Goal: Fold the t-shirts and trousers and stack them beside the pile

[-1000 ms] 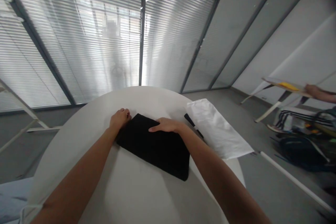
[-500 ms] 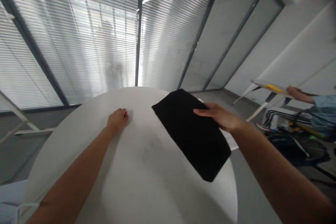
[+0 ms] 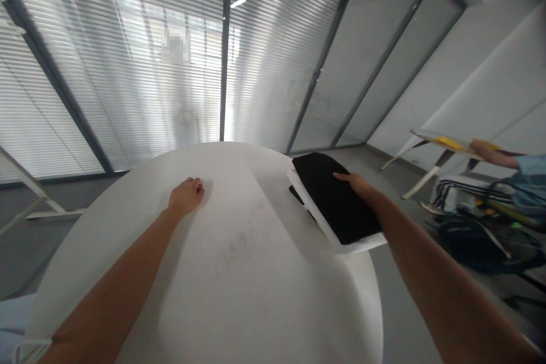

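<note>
**Right hand [image 3: 360, 190] holds black cloth [image 3: 336, 199] over white cloth [image 3: 362, 245] on round counter [image 3: 213, 296]**

A person's right hand has the black cloth by its outer edge at the right side of the counter, overlapping the white cloth, whose border shows along the left and near sides. The right grip looks closed, thumb across the top and the other fingers out of sight, seemingly underneath; how tightly it presses cannot be told. The left hand [image 3: 186, 196] rests well apart on the counter, fingers curled inward, nothing visible in its grip. A dark strip [image 3: 302, 199] pokes out beside the white cloth.

Good placement here likely calls for keeping the black cloth level, its edges squared to the white one, and slipping the lower fingers out flat before the thumb lifts, so no fold drags. The white cloth appears to reach past the rim, so a gentle inward bias seems wise; the left hand could steady the near corner.
</note>
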### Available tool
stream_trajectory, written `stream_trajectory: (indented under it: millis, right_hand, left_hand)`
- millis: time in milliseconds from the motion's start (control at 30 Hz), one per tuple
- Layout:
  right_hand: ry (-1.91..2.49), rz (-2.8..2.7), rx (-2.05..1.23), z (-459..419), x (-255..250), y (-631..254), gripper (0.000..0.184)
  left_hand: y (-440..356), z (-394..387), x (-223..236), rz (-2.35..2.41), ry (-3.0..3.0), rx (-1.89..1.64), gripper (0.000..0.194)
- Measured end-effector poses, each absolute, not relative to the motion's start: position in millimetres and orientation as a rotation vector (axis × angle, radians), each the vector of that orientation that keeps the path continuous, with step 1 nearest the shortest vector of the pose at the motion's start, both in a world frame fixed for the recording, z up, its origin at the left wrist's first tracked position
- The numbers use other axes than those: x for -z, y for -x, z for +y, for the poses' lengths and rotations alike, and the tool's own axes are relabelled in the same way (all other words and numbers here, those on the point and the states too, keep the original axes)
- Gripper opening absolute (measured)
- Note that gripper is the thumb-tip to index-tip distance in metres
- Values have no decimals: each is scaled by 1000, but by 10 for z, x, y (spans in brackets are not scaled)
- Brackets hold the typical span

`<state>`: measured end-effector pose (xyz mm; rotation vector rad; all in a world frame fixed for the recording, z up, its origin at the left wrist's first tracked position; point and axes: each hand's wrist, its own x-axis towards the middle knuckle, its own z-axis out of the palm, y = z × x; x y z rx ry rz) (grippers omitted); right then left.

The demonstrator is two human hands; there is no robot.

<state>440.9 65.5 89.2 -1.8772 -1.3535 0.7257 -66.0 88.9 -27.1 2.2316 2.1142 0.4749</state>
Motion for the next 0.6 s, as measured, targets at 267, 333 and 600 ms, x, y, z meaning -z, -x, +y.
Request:
stream_trajectory:
  millis: [267, 333, 600]
  right_hand:
    - [2041, -1655, -196, 793, -849, -4576, 50]
    - [1969, -1680, 197, 712, -906, -4440, 49]
    - [1332, -2122, 273, 23, -840, -3041, 25]
  left_hand:
    - [640, 895, 248, 2131, -2224, -441, 25]
    - [622, 868, 229, 2126, -2239, -427, 26]
    - [325, 410, 173, 2083, -2438, -327, 37]
